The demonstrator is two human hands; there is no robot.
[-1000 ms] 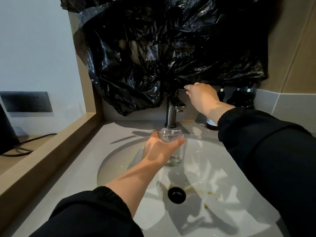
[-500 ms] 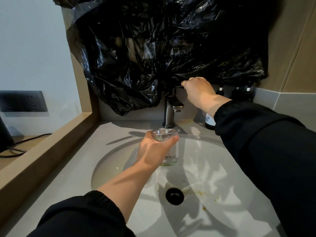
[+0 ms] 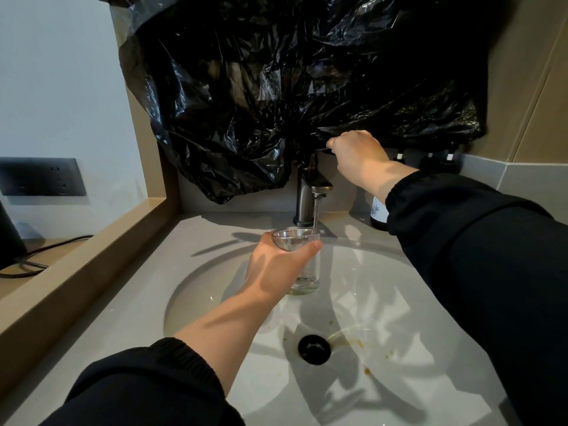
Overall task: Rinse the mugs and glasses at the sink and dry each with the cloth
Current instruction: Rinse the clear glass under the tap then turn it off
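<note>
My left hand [image 3: 276,265] grips a clear drinking glass [image 3: 307,272] upright over the white sink basin [image 3: 215,290], right under the spout of the dark metal faucet [image 3: 307,195]. A thin stream of water [image 3: 315,215] runs from the spout into the glass at its far rim. My right hand [image 3: 359,155] is raised above the faucet, fingers curled round the thin faucet handle [image 3: 321,150], which is partly hidden by black plastic. No cloth or mug is in view.
A crumpled black plastic bag [image 3: 292,87] hangs over the wall behind the faucet. Dark pump bottles [image 3: 379,210] stand at the back right. The black drain [image 3: 314,348] has brown stains beside it. A wooden ledge [image 3: 76,272] borders the counter on the left, with a wall socket [image 3: 40,176] and cable beyond.
Water now flows from the spout into the glass; earlier none ran. My right hand stays at the faucet handle, and my left hand keeps the glass under the spout.
</note>
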